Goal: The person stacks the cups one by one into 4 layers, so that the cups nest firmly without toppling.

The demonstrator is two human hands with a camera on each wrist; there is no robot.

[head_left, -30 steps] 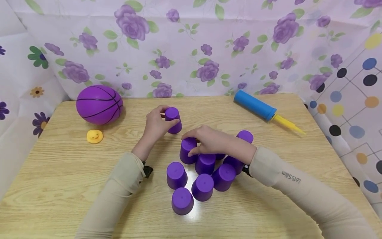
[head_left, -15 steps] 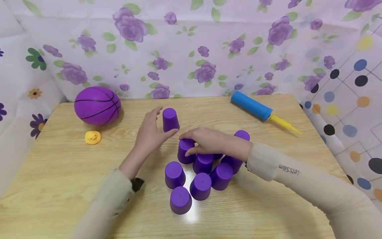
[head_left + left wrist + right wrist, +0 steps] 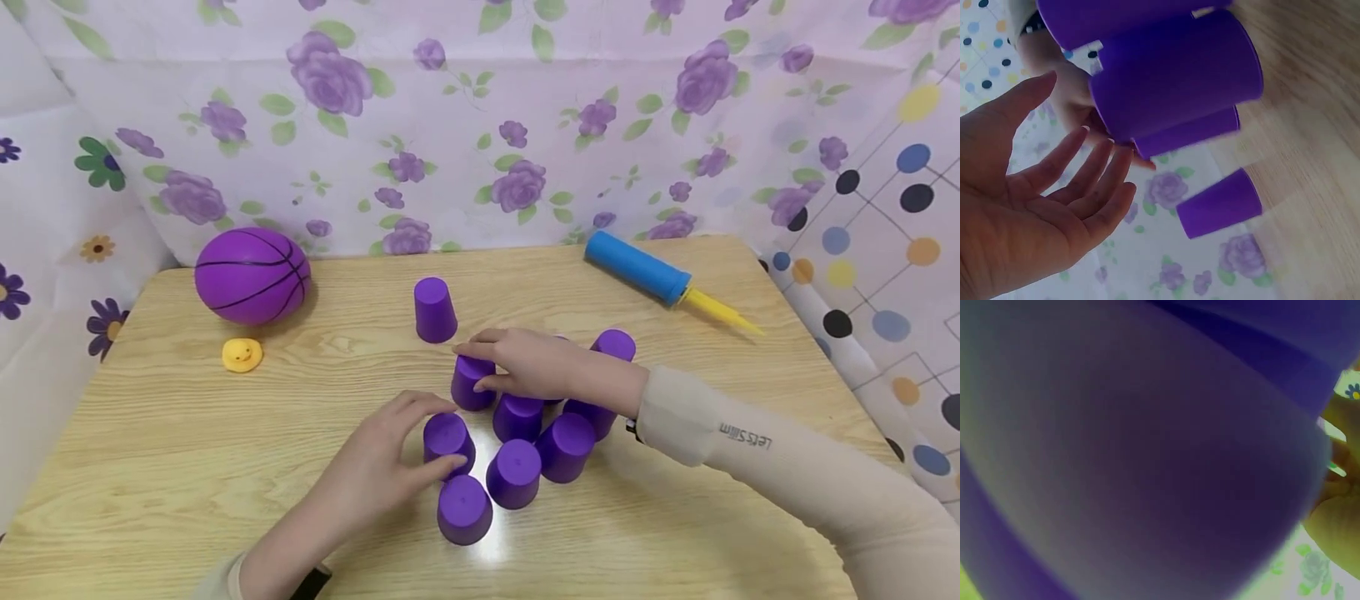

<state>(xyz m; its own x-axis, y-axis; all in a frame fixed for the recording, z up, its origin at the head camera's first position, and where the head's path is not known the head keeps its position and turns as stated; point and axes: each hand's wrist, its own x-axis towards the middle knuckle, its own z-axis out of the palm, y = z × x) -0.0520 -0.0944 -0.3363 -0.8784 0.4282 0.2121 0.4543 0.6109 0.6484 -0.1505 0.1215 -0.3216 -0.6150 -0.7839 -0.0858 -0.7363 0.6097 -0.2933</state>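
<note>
Several purple cups stand upside down on the wooden table, most grouped in front of me. My right hand point(image 3: 536, 364) grips one cup point(image 3: 467, 389) at the group's back left, fingers over its far side and thumb on the near side. At the left of the group, my left hand point(image 3: 375, 457) spreads its thumb and fingers about another cup point(image 3: 447, 437). The left wrist view shows this hand point(image 3: 1047, 206) with loosely bent fingers, holding nothing. A lone cup point(image 3: 435, 312) stands farther back. A blurred purple cup surface point(image 3: 1147, 462) fills most of the right wrist view.
A purple ball point(image 3: 252, 277) and a yellow rubber duck point(image 3: 242, 355) are at the back left. At the back right lies a blue hand pump point(image 3: 637, 267) with a yellow nozzle. Floral cloth point(image 3: 465, 125) hangs behind the table point(image 3: 187, 467).
My left hand has let go of the lone cup at the back and come forward to a cup at the group's left. The right hand stays on its cup.
</note>
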